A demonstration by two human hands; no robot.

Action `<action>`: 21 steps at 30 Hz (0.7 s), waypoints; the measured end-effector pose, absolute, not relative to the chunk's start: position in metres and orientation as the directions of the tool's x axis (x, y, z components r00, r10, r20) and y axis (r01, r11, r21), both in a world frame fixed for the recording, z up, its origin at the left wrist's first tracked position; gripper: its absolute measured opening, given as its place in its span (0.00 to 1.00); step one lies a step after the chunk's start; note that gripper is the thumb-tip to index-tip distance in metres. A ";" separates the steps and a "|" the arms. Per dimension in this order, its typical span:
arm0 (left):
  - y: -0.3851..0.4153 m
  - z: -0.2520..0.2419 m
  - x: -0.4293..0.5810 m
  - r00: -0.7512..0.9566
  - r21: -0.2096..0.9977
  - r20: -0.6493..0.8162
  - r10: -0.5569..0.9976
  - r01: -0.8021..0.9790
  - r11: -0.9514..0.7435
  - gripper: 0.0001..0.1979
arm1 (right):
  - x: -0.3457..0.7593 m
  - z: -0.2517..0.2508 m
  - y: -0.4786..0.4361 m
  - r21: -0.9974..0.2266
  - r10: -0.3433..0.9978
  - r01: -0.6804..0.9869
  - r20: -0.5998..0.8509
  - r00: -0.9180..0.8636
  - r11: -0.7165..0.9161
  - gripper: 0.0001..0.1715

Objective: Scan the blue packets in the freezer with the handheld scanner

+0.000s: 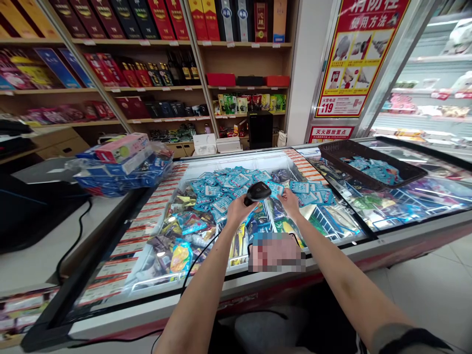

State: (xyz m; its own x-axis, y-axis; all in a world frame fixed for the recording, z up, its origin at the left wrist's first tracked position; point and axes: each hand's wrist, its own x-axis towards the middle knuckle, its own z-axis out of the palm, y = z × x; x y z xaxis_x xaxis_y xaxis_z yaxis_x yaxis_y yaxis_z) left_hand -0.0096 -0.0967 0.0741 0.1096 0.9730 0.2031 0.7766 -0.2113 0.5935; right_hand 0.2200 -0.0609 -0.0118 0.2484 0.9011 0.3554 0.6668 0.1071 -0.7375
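Observation:
My left hand [239, 210] is wrapped round a black barcode scanner [258, 191], whose head points away to the right over the freezer's glass top. Its cable trails down past my left forearm. Close to the scanner's head, my right hand [289, 202] pinches a small blue packet [276, 189] by its near edge. A heap of similar blue packets [232, 183] spreads over the glass left of and beyond my hands. To the right of my right hand lies a smaller group of blue packets [311, 192], partly overlapping.
A dark plastic tray [332, 156] holding more blue packets stands at the right. Plastic-wrapped boxes [123, 164] sit at the freezer's left end. A blurred-out flat device [276, 251] lies at the near edge. Stocked shelves [147, 88] line the back wall.

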 end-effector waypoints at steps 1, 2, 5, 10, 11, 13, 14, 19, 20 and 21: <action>-0.096 0.074 -0.010 0.114 0.590 0.203 0.973 0.778 -0.214 0.22 | 0.220 -0.012 -0.061 -0.737 0.901 0.668 0.355 0.248 0.107 0.10; -0.096 0.074 -0.010 0.119 0.587 0.204 0.972 0.780 -0.219 0.22 | 0.220 -0.012 -0.061 -0.737 0.902 0.668 0.354 0.248 0.105 0.10; -0.095 0.073 -0.010 0.130 0.579 0.206 0.970 0.783 -0.228 0.22 | 0.219 -0.011 -0.062 -0.737 0.904 0.668 0.349 0.246 0.103 0.10; -0.095 0.072 -0.010 0.125 0.569 0.190 0.974 0.795 -0.213 0.24 | 0.218 -0.009 -0.063 -0.728 0.904 0.679 0.349 0.246 0.096 0.10; -0.095 0.073 -0.010 0.125 0.566 0.187 0.974 0.797 -0.211 0.24 | 0.218 -0.009 -0.063 -0.725 0.907 0.683 0.343 0.246 0.089 0.10; -0.095 0.073 -0.009 0.125 0.562 0.182 0.975 0.801 -0.207 0.24 | 0.218 -0.008 -0.063 -0.716 0.909 0.694 0.335 0.249 0.073 0.11; -0.095 0.073 -0.009 0.125 0.559 0.180 0.976 0.803 -0.206 0.24 | 0.218 -0.008 -0.063 -0.710 0.908 0.701 0.332 0.254 0.064 0.11; -0.096 0.074 -0.008 0.131 0.545 0.180 0.975 0.812 -0.209 0.23 | 0.219 -0.008 -0.061 -0.713 0.907 0.699 0.328 0.262 0.056 0.11; -0.096 0.074 -0.008 0.133 0.545 0.181 0.974 0.811 -0.212 0.24 | 0.218 -0.008 -0.061 -0.716 0.909 0.696 0.329 0.256 0.063 0.11; -0.096 0.074 -0.008 0.134 0.546 0.183 0.974 0.810 -0.214 0.24 | 0.218 -0.008 -0.061 -0.716 0.910 0.695 0.331 0.252 0.068 0.11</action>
